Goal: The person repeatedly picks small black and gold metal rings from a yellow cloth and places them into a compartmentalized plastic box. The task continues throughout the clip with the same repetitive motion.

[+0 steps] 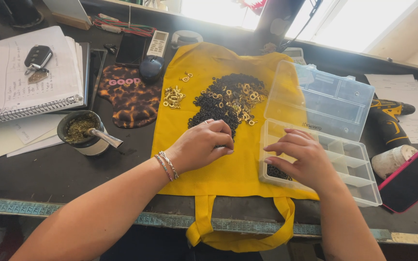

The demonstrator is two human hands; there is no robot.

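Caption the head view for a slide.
Left hand on black rings on a yellow bag; right hand over a clear box.

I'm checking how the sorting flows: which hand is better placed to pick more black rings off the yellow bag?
Probably the left hand: it rests at the near edge of the ring pile, while the right hand is over the clear box.

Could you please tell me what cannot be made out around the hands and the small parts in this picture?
- Head view: the left hand covers whatever its fingertips pinch from the black rings.
- The right hand hides most of the clear box compartment beneath it.
- Single brass pieces are too small to identify.
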